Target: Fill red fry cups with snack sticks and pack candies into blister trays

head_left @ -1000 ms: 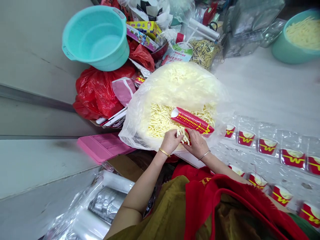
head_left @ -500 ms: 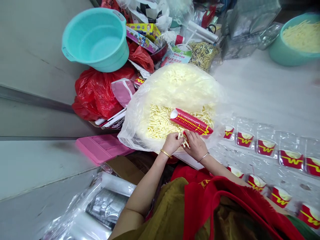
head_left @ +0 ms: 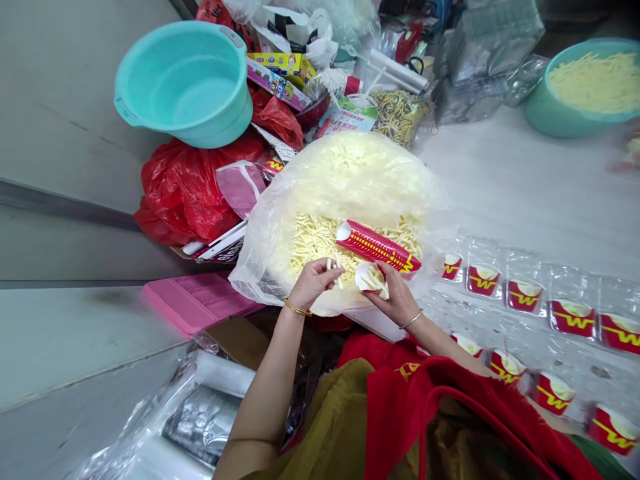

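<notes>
Between the fingers of my left hand [head_left: 314, 285] are a couple of pale fry-shaped sticks [head_left: 338, 273]. My right hand [head_left: 397, 297] grips a small red and white fry carton [head_left: 364, 279], with several sticks poking out of its mouth. Both hands hover over the near edge of a large clear plastic bag [head_left: 250, 267] full of the same loose sticks [head_left: 313, 240]. A nested stack of red fry cartons [head_left: 377, 247] with yellow marks lies on the sticks, just beyond my right hand.
Clear plastic trays [head_left: 523, 260] holding filled red cartons [head_left: 523, 293] stand in rows at right. An empty turquoise basin [head_left: 185, 87] rests on red bags [head_left: 190, 193] at left. Another turquoise tub [head_left: 555, 110] of sticks is at the far right. A pink tray [head_left: 195, 303] lies left.
My hands have drawn apart. The left moved left, away from the carton, with a few sticks in its fingers. The right still holds the carton, its mouth now visible.
</notes>
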A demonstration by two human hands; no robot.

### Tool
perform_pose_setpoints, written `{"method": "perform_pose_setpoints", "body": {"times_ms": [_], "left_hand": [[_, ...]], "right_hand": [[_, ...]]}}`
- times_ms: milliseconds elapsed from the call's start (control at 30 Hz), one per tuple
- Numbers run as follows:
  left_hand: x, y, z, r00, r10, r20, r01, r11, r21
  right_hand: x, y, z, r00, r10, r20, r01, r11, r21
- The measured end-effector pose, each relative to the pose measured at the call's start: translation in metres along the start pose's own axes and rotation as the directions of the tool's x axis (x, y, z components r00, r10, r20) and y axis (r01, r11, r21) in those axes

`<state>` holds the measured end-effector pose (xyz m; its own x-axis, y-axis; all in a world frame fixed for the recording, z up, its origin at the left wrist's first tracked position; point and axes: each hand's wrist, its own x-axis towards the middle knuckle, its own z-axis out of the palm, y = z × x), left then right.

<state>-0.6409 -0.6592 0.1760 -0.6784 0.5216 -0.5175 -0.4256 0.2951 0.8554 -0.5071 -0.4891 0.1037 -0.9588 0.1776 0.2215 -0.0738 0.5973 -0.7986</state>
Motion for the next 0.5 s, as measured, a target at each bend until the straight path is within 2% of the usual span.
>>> {"method": "perform_pose_setpoints", "body": {"times_ms": [233,500], "left_hand": [[-0.011,0.012,0.007,0.995,0.061,0.076,-0.064,0.997,0.035],[-0.022,0.019,0.010,0.989,0.104,0.101,-0.109,0.993,0.046]], "right_hand": [[-0.009,0.001,-0.008,0.999,-0.053,-0.013,0.054,0.995,0.089],[-0.014,0.003,-0.011,0.993,-0.114,0.011,0.114,0.993,0.016]]}}
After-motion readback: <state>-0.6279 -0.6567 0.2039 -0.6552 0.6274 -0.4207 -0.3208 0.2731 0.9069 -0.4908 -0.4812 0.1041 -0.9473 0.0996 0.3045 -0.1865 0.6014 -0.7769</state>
